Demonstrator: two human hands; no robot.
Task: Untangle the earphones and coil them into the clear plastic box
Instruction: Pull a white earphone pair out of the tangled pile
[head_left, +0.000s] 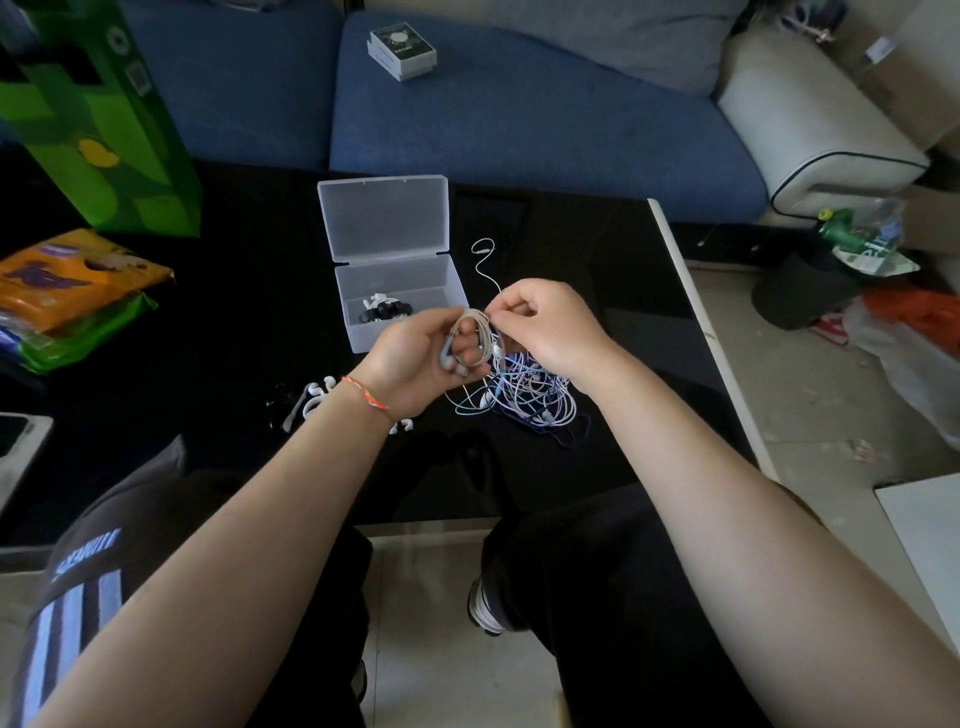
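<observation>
My left grip (415, 358) holds a white coil (475, 335); my right grip (540, 325) pinches its cable. Coiled sets lie in the clear box (402, 306). The tangle (524, 395) on the bench (597, 291) remains.

The table (249, 322) under my hands is black and glossy, mirror-smooth, while the box (400, 280) on it is frosted, translucent plastic with a matt look. The earphone cords (524, 389) are thin, smooth, rubbery-looking plastic in white, blue and lilac. The sofa (519, 130) beyond wears coarse, matt blue cloth.
</observation>
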